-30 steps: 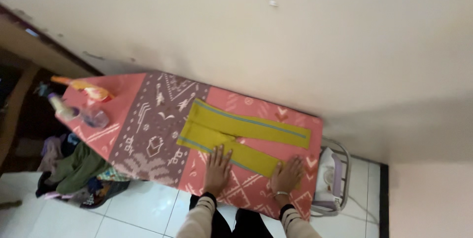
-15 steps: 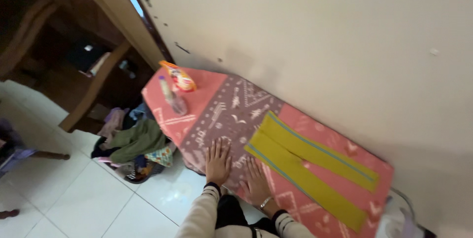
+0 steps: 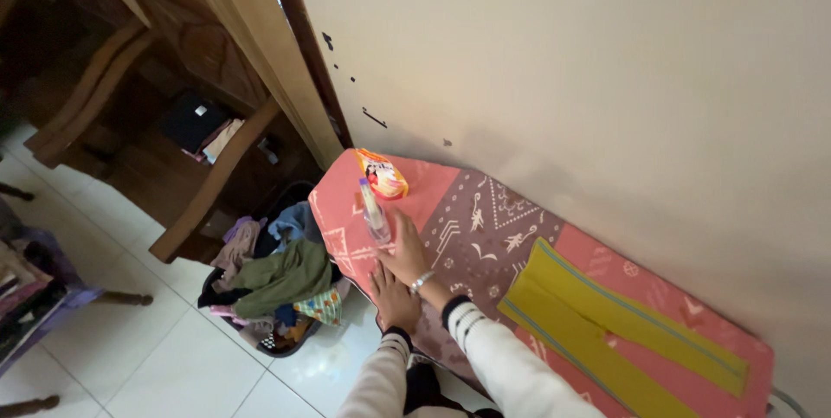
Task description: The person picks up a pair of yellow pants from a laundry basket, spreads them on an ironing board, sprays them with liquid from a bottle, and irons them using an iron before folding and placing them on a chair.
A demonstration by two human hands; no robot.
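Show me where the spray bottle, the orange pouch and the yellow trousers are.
spray bottle (image 3: 374, 213), head view, clear body.
orange pouch (image 3: 382, 174), head view, middle of its face.
yellow trousers (image 3: 571, 318), head view, upper leg near the waist.

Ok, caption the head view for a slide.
Right hand reaching a clear spray bottle on a patterned ironing board, yellow pants laid flat.

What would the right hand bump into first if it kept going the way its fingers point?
Most likely the clear spray bottle: the right hand points up the ironing board with its fingertips close beside it. The orange packet lies just beyond.
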